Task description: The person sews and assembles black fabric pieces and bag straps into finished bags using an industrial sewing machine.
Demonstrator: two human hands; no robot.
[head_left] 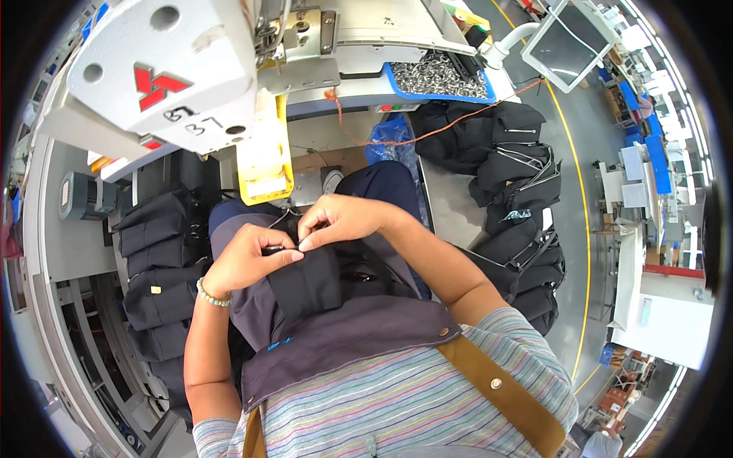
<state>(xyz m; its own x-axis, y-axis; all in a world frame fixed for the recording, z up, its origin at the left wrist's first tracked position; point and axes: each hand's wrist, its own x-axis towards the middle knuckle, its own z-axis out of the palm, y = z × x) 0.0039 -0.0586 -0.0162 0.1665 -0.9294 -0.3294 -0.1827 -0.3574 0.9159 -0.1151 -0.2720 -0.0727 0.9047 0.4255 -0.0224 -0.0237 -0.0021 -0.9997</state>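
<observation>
Both hands meet at the centre over a black fabric piece (305, 278) held against the person's grey apron (359, 336). The left hand (244, 259), a beaded bracelet (212, 294) on its wrist, pinches the piece's top edge; the right hand (340, 220) bends down from two o'clock, fingertips touching the left's. At twelve o'clock stands a white sewing machine head (175, 69) with a yellow guard (265, 164). Stacked black fabric pieces (156, 282) lie at nine o'clock, a heap of black bags (515, 198) at three, and a blue tray of metal rings (437, 76) at one.
</observation>
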